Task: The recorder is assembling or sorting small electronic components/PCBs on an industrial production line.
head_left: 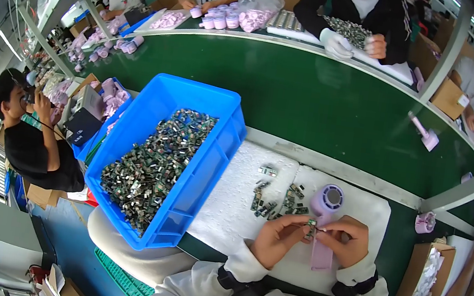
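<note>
My left hand (277,241) pinches a small green circuit board (311,224) between thumb and fingertips. Close against the board's right side, my right hand (349,242) has its fingers closed; what they grip is too small to make out. Under both hands lies a lilac handheld-fan housing (326,203), its round head pointing away from me and its handle (321,258) toward me. Left of the housing, several loose circuit boards (292,200) lie in small groups on the white foam sheet (223,206).
At my left, a tilted blue bin (231,117) holds a heap of circuit boards (156,167). A green conveyor belt (316,95) runs beyond a metal rail, carrying a lilac fan part (424,134). A cardboard box (450,254) stands at right. Co-workers sit across the belt.
</note>
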`<action>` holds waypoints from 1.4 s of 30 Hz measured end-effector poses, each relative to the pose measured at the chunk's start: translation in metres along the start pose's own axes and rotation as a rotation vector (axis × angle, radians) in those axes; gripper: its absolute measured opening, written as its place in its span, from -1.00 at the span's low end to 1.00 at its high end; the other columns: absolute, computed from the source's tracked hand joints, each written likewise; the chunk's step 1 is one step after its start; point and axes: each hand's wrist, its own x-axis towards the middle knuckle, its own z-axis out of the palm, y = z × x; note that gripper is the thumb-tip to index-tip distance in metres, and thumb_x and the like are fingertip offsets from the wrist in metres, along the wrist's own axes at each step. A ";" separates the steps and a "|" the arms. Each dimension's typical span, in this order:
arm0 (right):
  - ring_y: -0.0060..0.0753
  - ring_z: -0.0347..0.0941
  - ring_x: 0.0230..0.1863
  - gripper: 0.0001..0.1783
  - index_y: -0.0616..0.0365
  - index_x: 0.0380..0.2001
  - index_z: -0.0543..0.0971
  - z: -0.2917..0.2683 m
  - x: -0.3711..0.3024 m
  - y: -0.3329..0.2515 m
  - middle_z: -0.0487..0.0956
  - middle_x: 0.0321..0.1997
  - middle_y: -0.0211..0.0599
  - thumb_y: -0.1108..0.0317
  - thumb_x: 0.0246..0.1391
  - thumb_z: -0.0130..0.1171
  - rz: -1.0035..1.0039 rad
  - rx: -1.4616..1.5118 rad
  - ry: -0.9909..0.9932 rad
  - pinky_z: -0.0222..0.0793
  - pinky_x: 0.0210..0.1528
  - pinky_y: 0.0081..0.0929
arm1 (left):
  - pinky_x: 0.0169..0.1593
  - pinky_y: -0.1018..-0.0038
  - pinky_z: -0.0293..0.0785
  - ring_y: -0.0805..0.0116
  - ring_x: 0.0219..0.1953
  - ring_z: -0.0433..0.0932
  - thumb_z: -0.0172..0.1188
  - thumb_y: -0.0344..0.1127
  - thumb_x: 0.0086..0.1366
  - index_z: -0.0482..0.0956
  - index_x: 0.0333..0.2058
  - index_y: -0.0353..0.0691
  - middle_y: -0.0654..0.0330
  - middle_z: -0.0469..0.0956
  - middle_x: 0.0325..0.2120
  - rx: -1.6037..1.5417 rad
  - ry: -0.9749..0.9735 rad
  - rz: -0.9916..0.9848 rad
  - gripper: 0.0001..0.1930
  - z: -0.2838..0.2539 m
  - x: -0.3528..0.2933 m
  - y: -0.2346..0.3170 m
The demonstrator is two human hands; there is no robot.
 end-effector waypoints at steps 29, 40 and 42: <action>-0.50 0.43 -0.50 -0.83 0.19 -0.36 0.69 0.004 -0.006 -0.003 0.53 -0.46 -0.35 0.56 -0.11 0.36 -0.281 -0.301 0.063 0.35 -0.47 -0.54 | -0.03 0.51 0.60 0.36 -0.12 0.66 0.09 -0.56 0.41 0.53 0.09 -0.34 0.09 0.57 -0.11 0.295 0.096 0.132 -0.71 0.016 -0.012 0.001; -0.35 0.49 -0.47 -0.81 0.22 -0.33 0.69 0.002 -0.008 -0.001 0.57 -0.44 -0.29 0.55 -0.11 0.33 -0.339 -0.339 0.044 0.40 -0.47 -0.49 | -0.05 0.50 0.60 0.36 -0.13 0.64 0.14 -0.59 0.37 0.58 0.05 -0.31 0.08 0.58 -0.12 0.454 0.189 0.218 -0.71 0.022 -0.016 0.007; -0.34 0.49 -0.47 -0.80 0.21 -0.34 0.69 0.005 -0.006 -0.002 0.57 -0.44 -0.30 0.55 -0.14 0.34 -0.361 -0.349 0.041 0.40 -0.47 -0.48 | -0.06 0.50 0.60 0.36 -0.13 0.64 0.14 -0.60 0.36 0.59 0.04 -0.31 0.08 0.58 -0.13 0.453 0.193 0.202 -0.71 0.023 -0.016 0.008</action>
